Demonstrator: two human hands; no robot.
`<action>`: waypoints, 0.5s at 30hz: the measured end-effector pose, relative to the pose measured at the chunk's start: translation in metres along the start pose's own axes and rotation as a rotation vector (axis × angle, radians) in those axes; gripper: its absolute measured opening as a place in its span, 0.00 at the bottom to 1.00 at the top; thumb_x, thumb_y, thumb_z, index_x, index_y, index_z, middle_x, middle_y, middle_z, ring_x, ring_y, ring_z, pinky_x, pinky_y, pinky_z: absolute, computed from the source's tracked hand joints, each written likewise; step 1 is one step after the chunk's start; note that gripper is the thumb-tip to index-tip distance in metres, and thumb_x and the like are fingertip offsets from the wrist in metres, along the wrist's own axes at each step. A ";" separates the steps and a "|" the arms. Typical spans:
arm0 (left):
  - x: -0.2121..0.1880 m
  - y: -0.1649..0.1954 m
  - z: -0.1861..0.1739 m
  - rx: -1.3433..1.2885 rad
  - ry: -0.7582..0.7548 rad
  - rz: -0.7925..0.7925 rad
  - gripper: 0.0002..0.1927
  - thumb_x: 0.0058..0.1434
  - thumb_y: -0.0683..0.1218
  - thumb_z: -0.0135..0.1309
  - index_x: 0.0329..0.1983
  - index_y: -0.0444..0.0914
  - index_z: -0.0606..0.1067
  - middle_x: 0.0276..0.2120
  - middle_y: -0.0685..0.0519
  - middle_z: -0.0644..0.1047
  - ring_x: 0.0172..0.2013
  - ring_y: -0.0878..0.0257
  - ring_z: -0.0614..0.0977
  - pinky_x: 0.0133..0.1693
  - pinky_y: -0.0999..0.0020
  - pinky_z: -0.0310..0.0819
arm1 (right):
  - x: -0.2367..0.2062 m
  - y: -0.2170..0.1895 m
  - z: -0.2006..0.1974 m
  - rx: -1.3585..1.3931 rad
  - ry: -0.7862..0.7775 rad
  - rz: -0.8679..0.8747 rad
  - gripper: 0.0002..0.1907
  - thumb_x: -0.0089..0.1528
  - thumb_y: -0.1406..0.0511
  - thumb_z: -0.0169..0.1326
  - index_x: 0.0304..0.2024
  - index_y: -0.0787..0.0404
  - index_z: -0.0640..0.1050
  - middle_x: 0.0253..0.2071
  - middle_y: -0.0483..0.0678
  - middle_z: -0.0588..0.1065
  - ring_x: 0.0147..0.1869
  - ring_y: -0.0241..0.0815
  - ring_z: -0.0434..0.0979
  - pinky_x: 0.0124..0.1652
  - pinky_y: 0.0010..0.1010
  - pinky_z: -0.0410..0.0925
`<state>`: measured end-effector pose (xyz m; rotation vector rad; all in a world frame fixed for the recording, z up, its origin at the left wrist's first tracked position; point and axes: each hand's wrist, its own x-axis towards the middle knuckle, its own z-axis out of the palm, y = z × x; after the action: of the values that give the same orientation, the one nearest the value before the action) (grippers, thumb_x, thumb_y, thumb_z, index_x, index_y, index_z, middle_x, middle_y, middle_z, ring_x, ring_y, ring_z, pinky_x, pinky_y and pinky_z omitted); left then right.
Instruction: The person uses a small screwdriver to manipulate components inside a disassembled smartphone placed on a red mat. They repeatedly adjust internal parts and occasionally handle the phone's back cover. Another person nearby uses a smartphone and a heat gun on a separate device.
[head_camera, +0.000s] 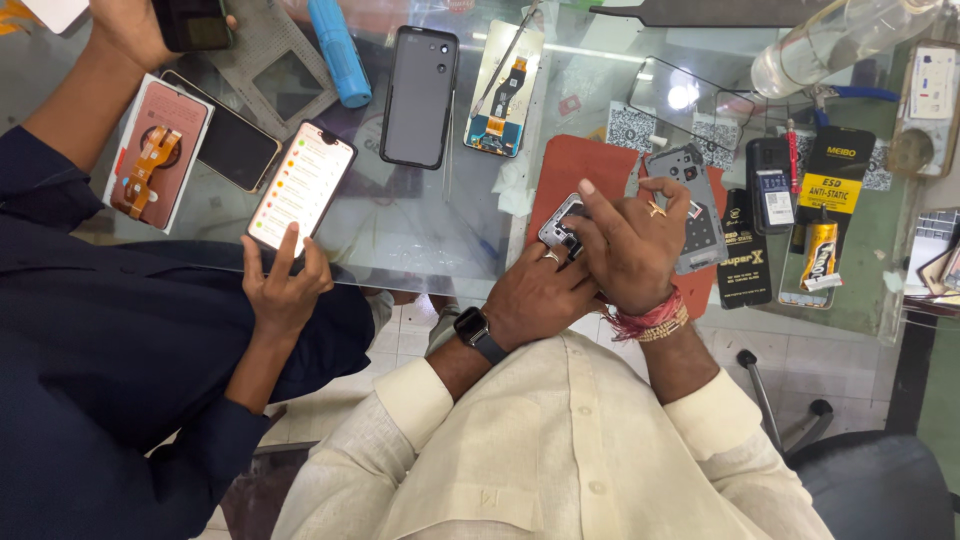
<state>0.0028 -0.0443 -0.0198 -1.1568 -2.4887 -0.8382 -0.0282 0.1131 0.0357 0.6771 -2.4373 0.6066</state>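
My left hand (535, 293), with a black watch on its wrist, holds a small silvery phone frame piece (558, 222) at the near edge of a red mat (580, 165) on the glass table. My right hand (628, 245), wearing a ring and red thread bands, lies over it and presses on the piece with its fingers. Just right of my hands lies a grey phone back cover (692, 170), partly hidden under my right hand.
A person in dark blue at left holds a lit phone (300, 185) in one hand (285, 280) and a dark phone (192, 22) in the other. On the table lie a black phone (418, 95), blue cylinder (338, 50), display part (503, 90), clear bottle (840, 40), glue tube (820, 255).
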 end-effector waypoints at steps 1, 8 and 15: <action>0.000 0.001 0.000 0.001 0.007 0.002 0.17 0.61 0.57 0.63 0.43 0.41 0.81 0.43 0.53 0.78 0.43 0.55 0.79 0.45 0.56 0.69 | -0.001 0.000 0.000 0.046 -0.015 0.011 0.28 0.62 0.69 0.67 0.63 0.59 0.72 0.36 0.46 0.77 0.36 0.46 0.76 0.58 0.51 0.64; 0.009 0.006 -0.004 0.012 -0.023 0.048 0.21 0.60 0.57 0.61 0.49 0.39 0.80 0.52 0.48 0.78 0.43 0.54 0.79 0.45 0.55 0.71 | -0.026 0.018 0.001 0.306 0.001 0.288 0.34 0.66 0.74 0.60 0.72 0.63 0.61 0.47 0.54 0.80 0.48 0.50 0.83 0.47 0.40 0.75; 0.021 0.013 0.004 0.096 -0.112 0.050 0.26 0.63 0.59 0.59 0.55 0.38 0.79 0.61 0.46 0.76 0.39 0.53 0.76 0.41 0.57 0.71 | -0.100 0.066 -0.041 0.382 0.426 0.547 0.41 0.72 0.79 0.51 0.78 0.60 0.43 0.52 0.59 0.79 0.51 0.44 0.83 0.46 0.29 0.75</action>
<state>-0.0003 -0.0224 -0.0082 -1.2595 -2.5469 -0.6503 0.0222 0.2200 -0.0109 -0.0153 -2.1031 1.3057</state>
